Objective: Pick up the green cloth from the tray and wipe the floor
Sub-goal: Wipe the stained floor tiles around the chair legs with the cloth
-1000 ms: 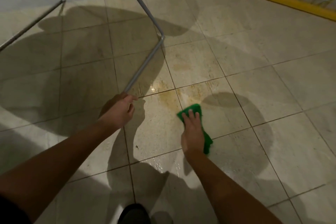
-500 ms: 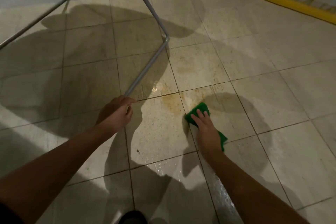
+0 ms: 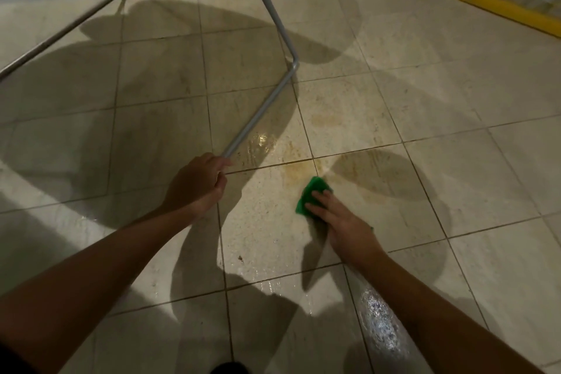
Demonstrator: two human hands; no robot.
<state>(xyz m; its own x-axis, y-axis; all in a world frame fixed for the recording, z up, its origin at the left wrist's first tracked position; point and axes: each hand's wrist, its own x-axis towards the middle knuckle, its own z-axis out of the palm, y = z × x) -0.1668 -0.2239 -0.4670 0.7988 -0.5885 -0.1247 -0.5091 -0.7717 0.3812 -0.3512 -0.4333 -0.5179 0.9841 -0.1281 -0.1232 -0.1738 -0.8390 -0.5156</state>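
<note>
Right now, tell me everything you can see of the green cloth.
The cloth is bright green, soft-looking fabric, folded or bunched, lying flat on the tiled floor beside a brownish stain. The right hand presses it with straight fingers and hides most of it; only its far corner and a sliver by the wrist show.

The beige tiled floor (image 3: 455,100) was wet in patches. A green cloth (image 3: 312,191) lay on it just beside a brown stain (image 3: 296,170), with a grey metal frame (image 3: 261,112) standing farther toward its far edge.
</note>
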